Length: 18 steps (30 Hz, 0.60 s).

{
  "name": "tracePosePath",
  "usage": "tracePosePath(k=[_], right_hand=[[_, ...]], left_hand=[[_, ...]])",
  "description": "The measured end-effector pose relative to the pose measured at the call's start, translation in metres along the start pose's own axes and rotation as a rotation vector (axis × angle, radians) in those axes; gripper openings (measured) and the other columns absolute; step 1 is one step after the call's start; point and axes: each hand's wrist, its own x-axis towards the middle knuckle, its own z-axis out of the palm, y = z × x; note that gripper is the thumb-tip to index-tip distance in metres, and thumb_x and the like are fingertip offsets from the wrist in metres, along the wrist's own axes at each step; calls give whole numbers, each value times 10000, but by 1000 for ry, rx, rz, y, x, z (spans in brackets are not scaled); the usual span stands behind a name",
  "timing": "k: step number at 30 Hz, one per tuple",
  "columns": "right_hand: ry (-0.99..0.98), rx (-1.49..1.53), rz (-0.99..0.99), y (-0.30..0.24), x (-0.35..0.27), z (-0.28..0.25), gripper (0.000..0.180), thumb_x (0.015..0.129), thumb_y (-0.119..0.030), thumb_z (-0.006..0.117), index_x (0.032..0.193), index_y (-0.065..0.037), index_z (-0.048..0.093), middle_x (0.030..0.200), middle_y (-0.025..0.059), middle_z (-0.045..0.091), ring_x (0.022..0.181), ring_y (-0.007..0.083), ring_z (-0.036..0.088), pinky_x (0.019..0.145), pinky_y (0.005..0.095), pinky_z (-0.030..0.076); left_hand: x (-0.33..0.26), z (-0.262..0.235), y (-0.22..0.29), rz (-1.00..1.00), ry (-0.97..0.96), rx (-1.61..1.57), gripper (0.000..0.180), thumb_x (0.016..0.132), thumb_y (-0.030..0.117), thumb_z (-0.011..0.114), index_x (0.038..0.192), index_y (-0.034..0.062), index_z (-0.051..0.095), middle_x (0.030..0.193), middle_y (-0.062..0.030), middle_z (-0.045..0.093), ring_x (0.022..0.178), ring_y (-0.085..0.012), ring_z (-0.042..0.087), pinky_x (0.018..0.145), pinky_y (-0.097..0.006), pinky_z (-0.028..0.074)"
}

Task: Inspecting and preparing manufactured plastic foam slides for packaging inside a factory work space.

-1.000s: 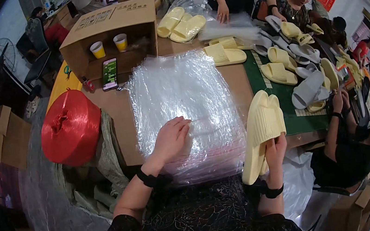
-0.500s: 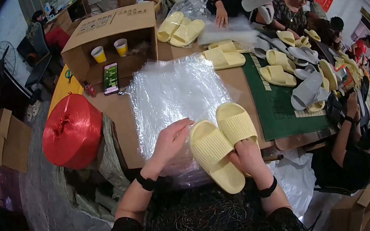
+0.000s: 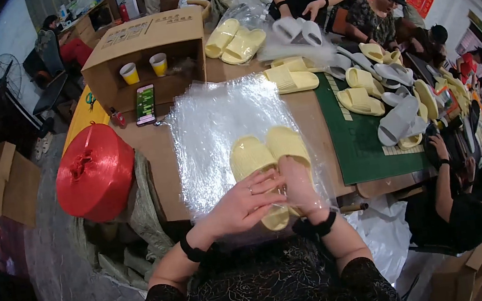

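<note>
A pair of pale yellow slippers (image 3: 249, 155) lies toe-end away from me inside a clear plastic bag (image 3: 318, 168). My right hand (image 3: 299, 186) is in the bag too, its fingers closed on the right slipper near the strap; the fingertips are hidden. Across the left slipper reaches my left hand (image 3: 247, 203), fingers stretched out and slightly apart over the film, with a ring on one finger. Its thumb is hidden. Beneath everything is a stack of clear plastic bags (image 3: 221, 113).
A cardboard box (image 3: 143, 35) holding two cups stands beyond a phone (image 3: 145, 105). A red twine roll (image 3: 95, 173) sits left. More slippers (image 3: 361, 95) crowd a green mat (image 3: 348, 154) at right. Across the table, a person's hands (image 3: 315, 8) hold grey slippers (image 3: 297, 30).
My right hand has carried the slippers left into the bag. My left hand has moved right, over them. The person opposite has brought grey slippers lower, now with both hands.
</note>
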Motion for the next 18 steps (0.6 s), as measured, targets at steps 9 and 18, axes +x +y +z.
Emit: tracePosePath(k=[9, 18], right_hand=[[134, -18, 172, -29, 89, 27, 389, 918, -335, 605, 1031, 34, 559, 1007, 231, 620, 918, 392, 628, 776, 430, 530], [-412, 511, -364, -11, -88, -54, 616, 841, -198, 754, 1354, 35, 506, 1433, 228, 463, 1356, 313, 418, 1064, 383, 409]], left_hand=[[-22, -24, 35, 50, 6, 13, 301, 795, 42, 591, 1063, 106, 711, 1377, -118, 568, 1294, -346, 501, 1078, -457, 393], [-63, -23, -34, -794, 662, -133, 389, 913, 248, 629, 1224, 15, 597, 1147, -163, 623, 1012, -234, 641, 794, -324, 512]])
